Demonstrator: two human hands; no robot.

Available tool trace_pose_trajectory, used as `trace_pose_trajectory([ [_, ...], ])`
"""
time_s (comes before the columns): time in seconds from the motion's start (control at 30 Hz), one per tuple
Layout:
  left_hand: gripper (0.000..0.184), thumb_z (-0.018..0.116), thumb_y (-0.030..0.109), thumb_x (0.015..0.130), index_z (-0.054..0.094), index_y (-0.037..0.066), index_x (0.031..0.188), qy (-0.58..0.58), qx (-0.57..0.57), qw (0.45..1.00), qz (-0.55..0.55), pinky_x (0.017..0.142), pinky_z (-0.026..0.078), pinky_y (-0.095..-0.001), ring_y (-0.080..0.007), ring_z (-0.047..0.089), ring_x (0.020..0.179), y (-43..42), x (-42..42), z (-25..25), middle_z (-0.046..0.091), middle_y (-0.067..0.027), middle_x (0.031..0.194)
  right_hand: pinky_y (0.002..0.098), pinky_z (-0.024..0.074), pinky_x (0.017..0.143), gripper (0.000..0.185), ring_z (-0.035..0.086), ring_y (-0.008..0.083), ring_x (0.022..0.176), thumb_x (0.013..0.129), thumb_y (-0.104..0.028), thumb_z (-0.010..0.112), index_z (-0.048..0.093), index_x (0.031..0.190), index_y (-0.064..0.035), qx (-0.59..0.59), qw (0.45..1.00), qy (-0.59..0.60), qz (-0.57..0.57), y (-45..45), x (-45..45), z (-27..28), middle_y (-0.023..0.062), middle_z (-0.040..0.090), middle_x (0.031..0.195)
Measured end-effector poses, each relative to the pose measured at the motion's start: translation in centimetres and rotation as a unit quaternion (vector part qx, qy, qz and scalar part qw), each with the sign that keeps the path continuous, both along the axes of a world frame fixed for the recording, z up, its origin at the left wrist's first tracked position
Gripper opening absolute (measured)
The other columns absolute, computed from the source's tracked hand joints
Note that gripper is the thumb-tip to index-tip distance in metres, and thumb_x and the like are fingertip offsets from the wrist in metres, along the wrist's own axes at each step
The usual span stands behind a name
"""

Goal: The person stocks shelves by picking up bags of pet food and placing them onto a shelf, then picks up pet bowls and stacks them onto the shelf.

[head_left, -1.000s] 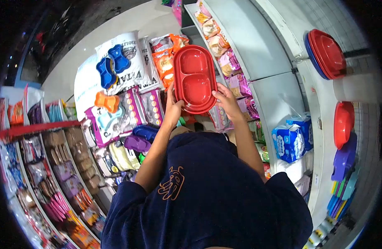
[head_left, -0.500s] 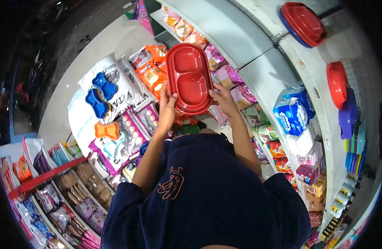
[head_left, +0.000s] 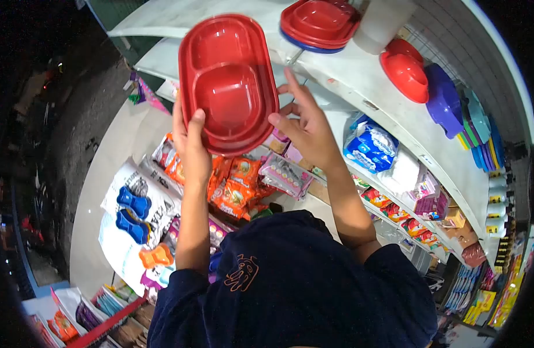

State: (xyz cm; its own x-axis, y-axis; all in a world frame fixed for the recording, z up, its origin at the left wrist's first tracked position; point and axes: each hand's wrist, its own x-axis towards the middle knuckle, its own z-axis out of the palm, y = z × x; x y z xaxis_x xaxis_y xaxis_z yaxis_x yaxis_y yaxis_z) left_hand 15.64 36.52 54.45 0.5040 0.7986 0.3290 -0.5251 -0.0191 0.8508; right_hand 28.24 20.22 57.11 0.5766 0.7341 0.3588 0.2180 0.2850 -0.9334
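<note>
A glossy red two-compartment pet bowl (head_left: 232, 124) is held up, tilted so that its inside faces me. My left hand (head_left: 191, 142) grips its lower left side, thumb over the rim and the other fingers behind. At the bowl's right edge is my right hand (head_left: 309, 130), its fingers apart and the index finger pointing up. The right thumb tip is close to the rim; whether it touches is unclear. Beyond the right hand, a stack of red bowls (head_left: 320, 23) with a blue one beneath sits on the white upper shelf (head_left: 342, 72).
Round red bowls (head_left: 406, 72) and a purple bowl (head_left: 444, 95) stand farther along the shelf. Below it lies a blue plastic pack (head_left: 371, 145). Orange packets (head_left: 235, 185), white sacks and blue bone-shaped bowls (head_left: 133, 203) cover the counter at left.
The red bowl and both hands have risen toward the upper shelf, and my view has swung right. My right hand's fingers have spread and loosened from the bowl's edge.
</note>
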Motion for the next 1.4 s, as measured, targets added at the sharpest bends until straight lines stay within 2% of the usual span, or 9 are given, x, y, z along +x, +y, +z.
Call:
trace_pose_trajectory([
  [0.37,0.044,0.053,0.016,0.089,0.054,-0.007,0.126,-0.014,0.152,0.972,-0.18,0.092,0.044,-0.0277,-0.0157,0.058,0.103,4.1,12.9,11.5,0.064,-0.0107,0.112,0.0297,0.0508,0.079,0.058,0.058,0.0194,0.097,0.078,-0.026,0.079,0.058,0.13,-0.0088,-0.017,0.916,-0.33,-0.229,-1.3,6.6,7.2,0.0101,0.05,0.121],
  [0.6,0.044,0.051,0.022,0.09,0.057,-0.004,0.125,0.089,0.138,0.922,-0.351,0.087,0.048,-0.0275,-0.0174,0.061,0.096,8.1,25.0,10.7,0.067,-0.0111,0.107,0.041,0.0474,0.09,0.053,0.056,0.0352,0.108,0.084,-0.04,0.069,0.062,0.12,-0.0018,-0.133,0.815,-0.385,-0.412,-0.4,9.9,7.1,0.0187,0.054,0.121],
  [0.73,0.051,0.056,0.022,0.087,0.053,-0.008,0.128,0.252,0.189,0.9,-0.301,0.096,0.041,-0.0299,-0.0199,0.059,0.102,8.0,28.7,9.4,0.065,-0.014,0.11,0.0435,0.0461,0.093,0.049,0.053,0.0382,0.112,0.086,-0.037,0.065,0.061,0.12,-0.0021,-0.178,0.779,-0.404,-0.445,0.2,11.8,5.1,0.0187,0.054,0.124],
  [0.83,0.055,0.053,0.021,0.086,0.049,-0.007,0.133,0.093,0.13,0.958,-0.237,0.098,0.04,-0.0315,-0.0227,0.059,0.108,6.3,29.8,7.3,0.067,-0.017,0.109,0.0449,0.0452,0.095,0.048,0.051,0.0395,0.113,0.087,-0.035,0.064,0.058,0.122,-0.0028,-0.17,0.779,-0.415,-0.439,0.5,12.5,4.0,0.0177,0.051,0.131],
  [0.97,0.042,0.052,0.022,0.089,0.06,-0.003,0.122,0.018,0.084,0.911,-0.404,0.088,0.049,-0.0317,-0.0211,0.063,0.096,6.3,28.6,7.7,0.067,-0.0124,0.109,0.0457,0.0438,0.097,0.057,0.05,0.0397,0.114,0.086,-0.037,0.063,0.051,0.13,-0.0041,-0.195,0.762,-0.437,-0.437,0.8,12.7,3.5,0.0161,0.046,0.14],
  [1.07,0.043,0.055,0.024,0.087,0.061,-0.003,0.12,0.083,0.165,0.934,-0.307,0.089,0.05,-0.0356,-0.0263,0.065,0.098,7.2,29.5,7.2,0.067,-0.0169,0.112,0.0452,0.0435,0.097,0.063,0.05,0.0392,0.114,0.085,-0.039,0.062,0.046,0.136,-0.0048,-0.215,0.75,-0.448,-0.436,1.0,12.3,3.9,0.0155,0.044,0.143],
  [1.2,0.046,0.057,0.029,0.084,0.062,-0.002,0.117,0.341,0.432,0.821,-0.151,0.087,0.051,-0.0371,-0.032,0.066,0.098,8.1,29.7,12.4,0.066,-0.0252,0.107,0.0445,0.035,0.105,0.072,0.045,0.0396,0.126,0.087,-0.055,0.056,0.044,0.141,-0.0095,-0.314,0.754,-0.413,-0.403,1.4,12.2,8.0,0.0208,0.047,0.138],
  [1.3,0.04,0.057,0.028,0.082,0.068,-0.002,0.107,0.105,0.562,0.818,-0.068,0.083,0.052,-0.0386,-0.0355,0.066,0.095,9.3,34.5,9.3,0.068,-0.0236,0.1,0.0446,0.0367,0.105,0.073,0.043,0.0424,0.126,0.089,-0.057,0.05,0.048,0.134,0.0008,-0.344,0.729,-0.452,-0.383,2.8,13.2,8.5,0.0241,0.044,0.139],
  [1.4,0.046,0.054,0.022,0.085,0.055,-0.002,0.125,0.372,0.586,0.698,-0.175,0.095,0.045,-0.0358,-0.0269,0.06,0.108,7.4,32.3,12.5,0.062,-0.0207,0.118,0.0431,0.0346,0.108,0.077,0.038,0.04,0.133,0.089,-0.056,0.049,0.048,0.127,0.0111,-0.292,0.736,-0.47,-0.39,4.0,15.4,5.8,0.0292,0.043,0.138],
])
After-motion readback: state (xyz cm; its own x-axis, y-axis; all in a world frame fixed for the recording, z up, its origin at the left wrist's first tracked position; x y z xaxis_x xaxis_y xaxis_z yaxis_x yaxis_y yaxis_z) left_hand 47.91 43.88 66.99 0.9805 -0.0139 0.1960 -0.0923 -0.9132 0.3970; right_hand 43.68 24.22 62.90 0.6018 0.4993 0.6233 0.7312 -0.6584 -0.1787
